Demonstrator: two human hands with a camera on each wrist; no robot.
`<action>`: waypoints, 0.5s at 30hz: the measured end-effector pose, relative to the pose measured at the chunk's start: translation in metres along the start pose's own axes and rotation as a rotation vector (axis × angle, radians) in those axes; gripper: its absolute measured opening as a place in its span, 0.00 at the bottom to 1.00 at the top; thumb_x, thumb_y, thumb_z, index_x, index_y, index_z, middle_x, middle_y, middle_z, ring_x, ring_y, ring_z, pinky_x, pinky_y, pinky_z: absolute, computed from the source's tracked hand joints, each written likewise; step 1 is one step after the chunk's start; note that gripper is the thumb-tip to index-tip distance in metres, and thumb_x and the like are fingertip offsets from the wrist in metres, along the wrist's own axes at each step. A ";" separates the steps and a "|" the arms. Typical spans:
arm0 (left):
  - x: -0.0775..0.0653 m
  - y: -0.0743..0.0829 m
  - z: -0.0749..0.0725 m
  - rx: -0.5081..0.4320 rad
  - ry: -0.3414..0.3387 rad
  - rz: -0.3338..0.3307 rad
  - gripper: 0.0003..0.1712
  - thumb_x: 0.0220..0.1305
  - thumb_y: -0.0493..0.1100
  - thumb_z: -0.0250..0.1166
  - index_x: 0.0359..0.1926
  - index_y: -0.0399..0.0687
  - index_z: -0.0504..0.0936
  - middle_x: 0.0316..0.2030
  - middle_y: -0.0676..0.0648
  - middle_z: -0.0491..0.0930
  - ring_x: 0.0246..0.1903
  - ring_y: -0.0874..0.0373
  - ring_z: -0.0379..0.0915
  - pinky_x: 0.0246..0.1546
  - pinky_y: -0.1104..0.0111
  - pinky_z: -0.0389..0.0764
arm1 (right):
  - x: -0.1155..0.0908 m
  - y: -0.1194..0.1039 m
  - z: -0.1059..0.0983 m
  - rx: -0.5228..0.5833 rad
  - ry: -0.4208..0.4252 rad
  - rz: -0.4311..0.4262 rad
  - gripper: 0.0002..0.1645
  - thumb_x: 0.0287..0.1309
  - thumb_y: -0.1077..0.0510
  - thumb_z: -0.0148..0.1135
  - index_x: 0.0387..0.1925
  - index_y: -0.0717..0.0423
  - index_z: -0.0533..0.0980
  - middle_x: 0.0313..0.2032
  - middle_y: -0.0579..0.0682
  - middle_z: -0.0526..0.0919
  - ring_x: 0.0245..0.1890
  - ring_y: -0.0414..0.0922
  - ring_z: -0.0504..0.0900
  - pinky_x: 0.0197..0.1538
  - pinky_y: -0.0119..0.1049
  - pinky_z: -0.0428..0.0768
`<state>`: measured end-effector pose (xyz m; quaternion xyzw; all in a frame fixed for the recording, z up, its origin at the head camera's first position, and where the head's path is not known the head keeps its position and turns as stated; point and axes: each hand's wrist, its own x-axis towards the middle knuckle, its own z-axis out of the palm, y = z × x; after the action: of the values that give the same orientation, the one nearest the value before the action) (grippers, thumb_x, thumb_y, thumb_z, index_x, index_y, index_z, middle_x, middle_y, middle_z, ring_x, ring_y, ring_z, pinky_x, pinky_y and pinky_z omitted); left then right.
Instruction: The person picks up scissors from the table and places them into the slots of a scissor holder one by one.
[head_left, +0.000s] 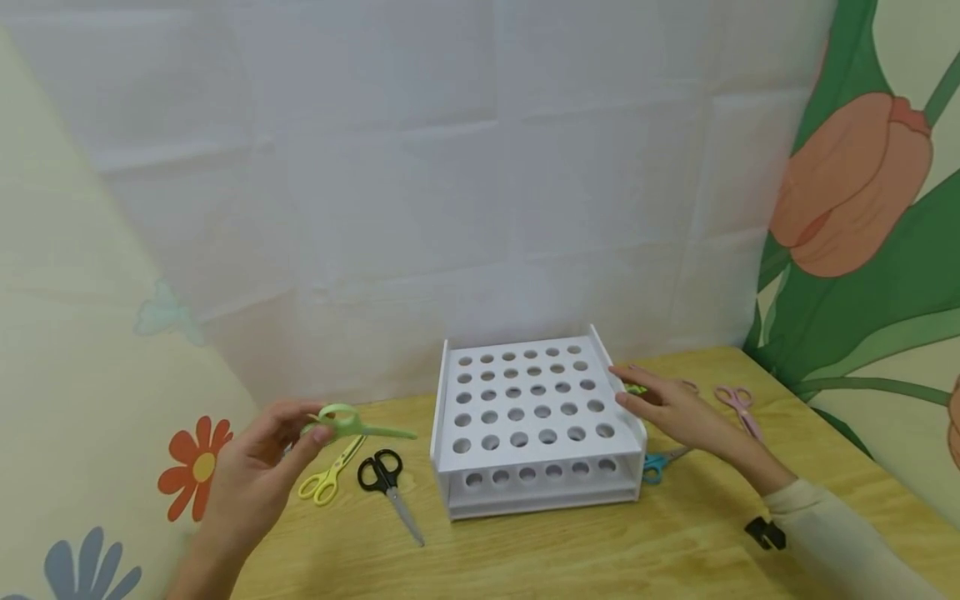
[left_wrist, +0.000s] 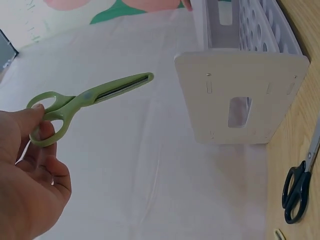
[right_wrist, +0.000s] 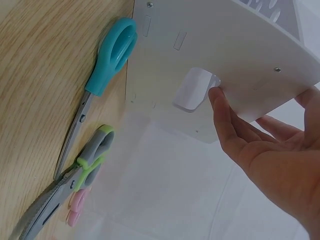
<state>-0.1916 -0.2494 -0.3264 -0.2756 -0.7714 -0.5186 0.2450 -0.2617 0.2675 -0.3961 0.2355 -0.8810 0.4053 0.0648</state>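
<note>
Thumb and fingers of my left hand (head_left: 251,475) pinch a pair of light green scissors (left_wrist: 75,102) by the handle loops, raised left of the white rack. Their blades point right toward the rack. The white rack (head_left: 525,398) has rows of round holes in two tiers and stands on the table. My right hand (head_left: 678,412) grips the top edge of its right side panel. In the right wrist view, one fingertip lies at the panel's cutout (right_wrist: 192,90) while the thumb and another finger reach over the edge.
Yellow scissors (head_left: 322,486) and black-handled scissors (head_left: 386,475) lie left of the rack on the wooden table (head_left: 547,554). To its right are teal scissors (right_wrist: 102,75), grey-green scissors (right_wrist: 92,150) and pink scissors (head_left: 738,404). A black clip (head_left: 765,533) appears by the right sleeve. White cloth (head_left: 375,208) hangs behind.
</note>
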 end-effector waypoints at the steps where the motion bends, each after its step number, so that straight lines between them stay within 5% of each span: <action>1: 0.000 0.001 0.002 -0.015 0.009 0.000 0.17 0.64 0.21 0.63 0.53 0.31 0.80 0.43 0.41 0.82 0.36 0.57 0.78 0.38 0.74 0.79 | 0.000 0.000 0.000 0.000 0.001 0.000 0.33 0.77 0.50 0.55 0.74 0.62 0.64 0.72 0.68 0.61 0.63 0.64 0.73 0.59 0.53 0.76; 9: -0.005 -0.005 0.022 -0.167 0.015 0.038 0.18 0.66 0.19 0.59 0.55 0.28 0.77 0.46 0.38 0.80 0.39 0.56 0.79 0.37 0.73 0.79 | 0.001 0.001 0.000 0.011 -0.003 -0.014 0.33 0.77 0.51 0.55 0.74 0.64 0.63 0.72 0.68 0.61 0.64 0.64 0.73 0.59 0.52 0.76; 15: -0.008 -0.015 0.040 -0.204 -0.011 0.153 0.20 0.62 0.15 0.59 0.54 0.26 0.77 0.46 0.35 0.79 0.36 0.56 0.77 0.34 0.73 0.75 | 0.001 0.002 0.000 0.009 -0.004 -0.027 0.33 0.77 0.52 0.55 0.74 0.64 0.63 0.72 0.68 0.61 0.63 0.64 0.73 0.58 0.52 0.77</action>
<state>-0.2000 -0.2183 -0.3555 -0.3601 -0.6926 -0.5726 0.2504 -0.2638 0.2681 -0.3971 0.2485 -0.8760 0.4077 0.0677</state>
